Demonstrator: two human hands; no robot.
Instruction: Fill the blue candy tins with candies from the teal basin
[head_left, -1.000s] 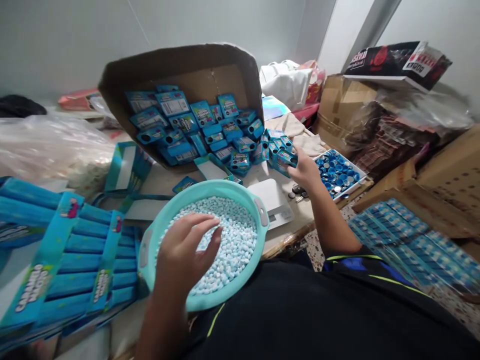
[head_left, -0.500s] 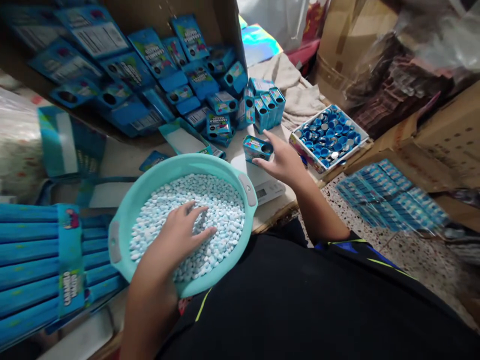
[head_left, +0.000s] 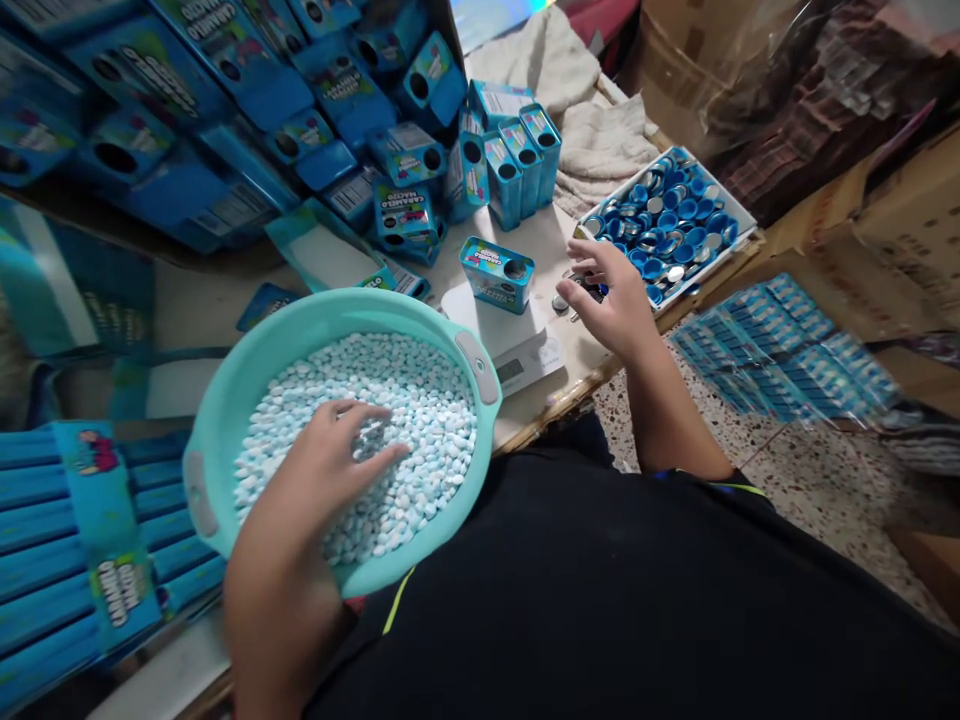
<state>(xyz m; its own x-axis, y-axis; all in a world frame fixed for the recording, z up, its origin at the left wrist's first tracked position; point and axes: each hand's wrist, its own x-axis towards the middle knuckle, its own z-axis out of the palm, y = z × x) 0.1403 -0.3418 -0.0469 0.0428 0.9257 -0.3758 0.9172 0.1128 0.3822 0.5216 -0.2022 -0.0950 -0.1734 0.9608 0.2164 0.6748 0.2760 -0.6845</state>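
Observation:
A teal bowl (head_left: 491,400) holds many small white and pale-blue candies (head_left: 427,400). My left hand (head_left: 330,460) rests in the candies, fingers apart, its fingertips partly hidden among them. On a white scale (head_left: 525,362) stands a small blue box (head_left: 496,272) with a round dark hole in its top, touched by neither hand. Right of it, my right hand (head_left: 611,300) is over the table with its fingers spread, beside the tray (head_left: 742,240) of blue and silver caps (head_left: 660,225). Some metal bits and a loose cap lie by its fingertips.
Several upright blue boxes (head_left: 525,165) stand behind the scale, near a grey cloth (head_left: 600,140). A large carton full of blue boxes (head_left: 345,90) is at the upper left. Packed blue strips (head_left: 45,540) lie at the left, wrapped packs (head_left: 787,350) at the right.
My right hand has left the blue box and moved right toward the tray of caps. The box stays on the scale. My left hand remains in the candies, and the view has shifted.

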